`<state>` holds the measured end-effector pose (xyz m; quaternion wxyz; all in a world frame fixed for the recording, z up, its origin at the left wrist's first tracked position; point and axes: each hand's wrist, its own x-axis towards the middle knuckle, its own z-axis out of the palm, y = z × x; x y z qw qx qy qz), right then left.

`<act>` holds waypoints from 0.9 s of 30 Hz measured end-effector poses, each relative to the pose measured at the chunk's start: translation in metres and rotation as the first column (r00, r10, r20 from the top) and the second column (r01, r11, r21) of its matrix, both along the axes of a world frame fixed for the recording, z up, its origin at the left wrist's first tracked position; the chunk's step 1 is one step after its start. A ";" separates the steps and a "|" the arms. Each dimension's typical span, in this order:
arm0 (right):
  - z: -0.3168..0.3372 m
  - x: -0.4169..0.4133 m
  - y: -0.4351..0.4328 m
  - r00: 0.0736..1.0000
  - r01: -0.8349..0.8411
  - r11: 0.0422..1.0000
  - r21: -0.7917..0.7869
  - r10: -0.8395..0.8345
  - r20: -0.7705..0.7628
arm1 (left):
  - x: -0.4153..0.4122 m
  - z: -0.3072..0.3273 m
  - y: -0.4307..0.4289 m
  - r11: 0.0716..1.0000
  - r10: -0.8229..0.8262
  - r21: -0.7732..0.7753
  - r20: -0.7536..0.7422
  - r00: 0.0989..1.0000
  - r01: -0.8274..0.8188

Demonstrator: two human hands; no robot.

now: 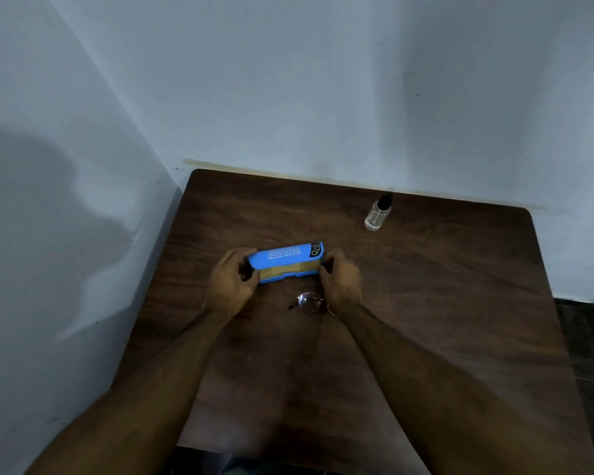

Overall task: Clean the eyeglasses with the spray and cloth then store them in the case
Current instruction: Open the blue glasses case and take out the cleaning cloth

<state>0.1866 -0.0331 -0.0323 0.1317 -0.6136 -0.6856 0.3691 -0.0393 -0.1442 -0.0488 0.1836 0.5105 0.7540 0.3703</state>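
A blue eyeglass case [285,258] sits at the middle of the dark wooden table [426,320], its lid partly lifted so a tan cloth or lining [282,273] shows inside. My left hand [232,281] grips the case's left end and my right hand [342,277] grips its right end. Round thin-framed eyeglasses [310,302] lie on the table just in front of the case, partly hidden under my right wrist. A small clear spray bottle [378,212] with a black cap stands upright at the far side, apart from both hands.
The table is pushed into a corner, with a pale wall [323,80] behind it and another on the left. A dark floor [587,337] shows past the table's right edge.
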 end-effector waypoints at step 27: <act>-0.001 -0.004 0.004 0.999 0.054 0.998 -0.026 -0.054 -0.003 | -0.019 0.003 0.069 0.810 0.556 -0.441 0.371 0.743 -0.387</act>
